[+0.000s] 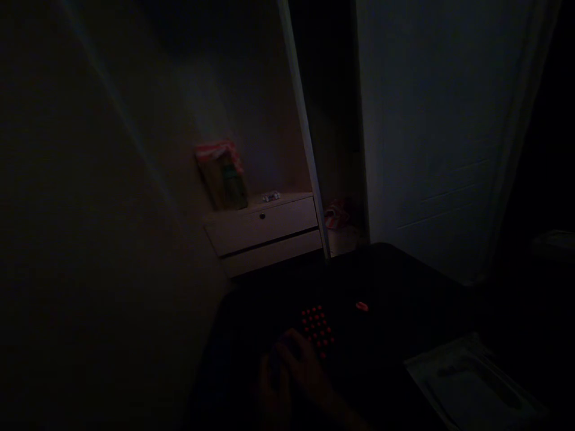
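The picture is very dark. My left hand [273,383] and my right hand [308,368] are close together over a dark surface [386,269], at the bottom middle. Their fingers are curled toward each other around a small dark, bluish thing [291,345], whose kind I cannot make out. Just beyond and right of my right hand is a cluster of small red dots [317,326] in rows. A small pinkish-red piece [362,306] lies farther right, apart from both hands.
A pale, flat packet or sheet [471,383] lies at lower right. Beyond the dark surface stand pale drawers [269,224], bearing a red-topped bag [222,176] and a small light object [271,196]. A pale door panel [431,131] rises at right; a whitish container [344,239] stands beside it.
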The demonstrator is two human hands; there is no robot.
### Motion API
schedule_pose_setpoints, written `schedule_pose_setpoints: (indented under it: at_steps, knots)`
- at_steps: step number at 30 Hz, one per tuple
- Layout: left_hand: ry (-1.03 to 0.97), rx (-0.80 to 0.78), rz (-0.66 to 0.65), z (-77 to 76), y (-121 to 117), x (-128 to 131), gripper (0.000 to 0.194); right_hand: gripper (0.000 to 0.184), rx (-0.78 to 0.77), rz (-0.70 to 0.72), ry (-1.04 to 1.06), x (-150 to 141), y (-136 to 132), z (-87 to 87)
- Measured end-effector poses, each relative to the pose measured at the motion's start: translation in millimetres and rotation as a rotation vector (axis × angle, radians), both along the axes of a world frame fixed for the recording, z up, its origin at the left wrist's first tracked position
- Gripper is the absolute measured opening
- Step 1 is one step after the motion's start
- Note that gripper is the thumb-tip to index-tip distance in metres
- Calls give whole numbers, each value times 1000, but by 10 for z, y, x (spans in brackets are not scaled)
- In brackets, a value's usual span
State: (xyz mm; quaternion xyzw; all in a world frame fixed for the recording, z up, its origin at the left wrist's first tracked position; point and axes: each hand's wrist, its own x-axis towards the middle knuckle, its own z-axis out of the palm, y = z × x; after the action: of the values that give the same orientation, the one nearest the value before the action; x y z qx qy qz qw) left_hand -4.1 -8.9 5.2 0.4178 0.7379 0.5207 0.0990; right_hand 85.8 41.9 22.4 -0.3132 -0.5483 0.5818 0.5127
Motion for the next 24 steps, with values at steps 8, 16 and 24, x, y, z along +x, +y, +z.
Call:
schedule_pose_setpoints:
  at_steps: [8,16,24]
  knots:
    - [13,-60,57,-54,20,-24,69,31,7,14,-4,37,-32,87]
    - [21,-13,45,-57,16,-29,63,35,0,3,16,-13,10,-6]
    - [-1,-76,17,-20,14,-21,69,29,12,7,-1,18,-14,96]
